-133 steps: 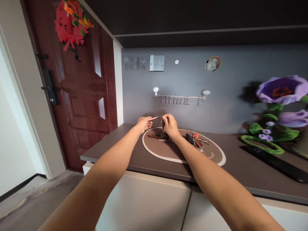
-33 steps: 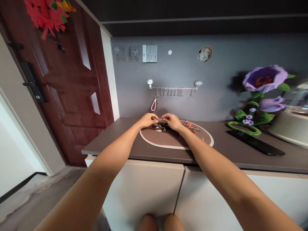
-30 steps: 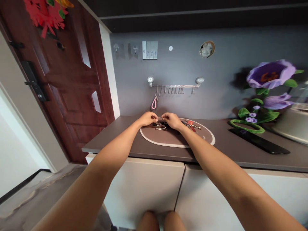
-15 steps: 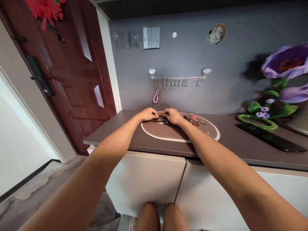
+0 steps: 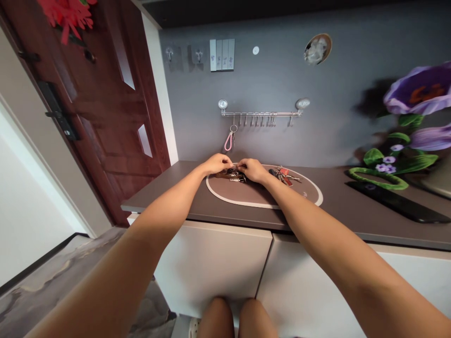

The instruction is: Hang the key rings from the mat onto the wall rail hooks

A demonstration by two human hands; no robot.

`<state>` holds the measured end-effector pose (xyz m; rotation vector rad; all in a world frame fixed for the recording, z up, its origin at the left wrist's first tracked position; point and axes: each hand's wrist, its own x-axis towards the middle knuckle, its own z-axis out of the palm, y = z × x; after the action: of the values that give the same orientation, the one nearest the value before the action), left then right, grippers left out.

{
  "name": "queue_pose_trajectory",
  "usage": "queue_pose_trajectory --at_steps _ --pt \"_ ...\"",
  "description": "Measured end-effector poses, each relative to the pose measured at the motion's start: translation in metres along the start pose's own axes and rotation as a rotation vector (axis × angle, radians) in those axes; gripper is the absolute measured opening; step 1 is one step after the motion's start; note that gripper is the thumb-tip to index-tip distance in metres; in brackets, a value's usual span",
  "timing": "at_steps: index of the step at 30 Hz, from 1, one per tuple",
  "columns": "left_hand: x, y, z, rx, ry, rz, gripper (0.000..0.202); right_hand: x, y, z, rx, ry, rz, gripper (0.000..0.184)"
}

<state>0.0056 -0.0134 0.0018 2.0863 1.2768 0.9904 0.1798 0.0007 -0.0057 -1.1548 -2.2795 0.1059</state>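
Observation:
A bunch of keys (image 5: 237, 177) lies on the oval brown mat (image 5: 246, 193) between my two hands. My left hand (image 5: 217, 164) reaches in from the left, its thumb and fingers pinched on the dark upper part of the bunch. From the right, my right hand (image 5: 251, 169) pinches the same bunch with curled fingers; its fingertips partly cover what they hold. A second bunch of keys (image 5: 283, 176), with red and dark pieces, rests on the mat right of my right wrist.
On the wall, a clear hook rail (image 5: 262, 114) carries a key ring with a pink loop (image 5: 229, 141). A long black object (image 5: 398, 202) and purple flowers (image 5: 419, 94) occupy the right of the counter (image 5: 338, 202). A dark red door (image 5: 105, 108) stands at left.
My left hand has risen slightly and shifted a little to the right at the keys. My right hand has stayed almost in place.

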Motion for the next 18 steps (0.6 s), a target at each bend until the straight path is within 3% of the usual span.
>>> queue_pose_trajectory --at_steps 12,18 --pt "0.003 0.003 0.000 -0.469 0.074 -0.031 0.013 -0.002 -0.009 -0.003 0.177 0.096 0.035 0.014" --pt "0.002 0.004 -0.001 -0.576 0.098 -0.062 0.012 -0.004 -0.014 -0.007 0.401 0.157 0.055 0.015"
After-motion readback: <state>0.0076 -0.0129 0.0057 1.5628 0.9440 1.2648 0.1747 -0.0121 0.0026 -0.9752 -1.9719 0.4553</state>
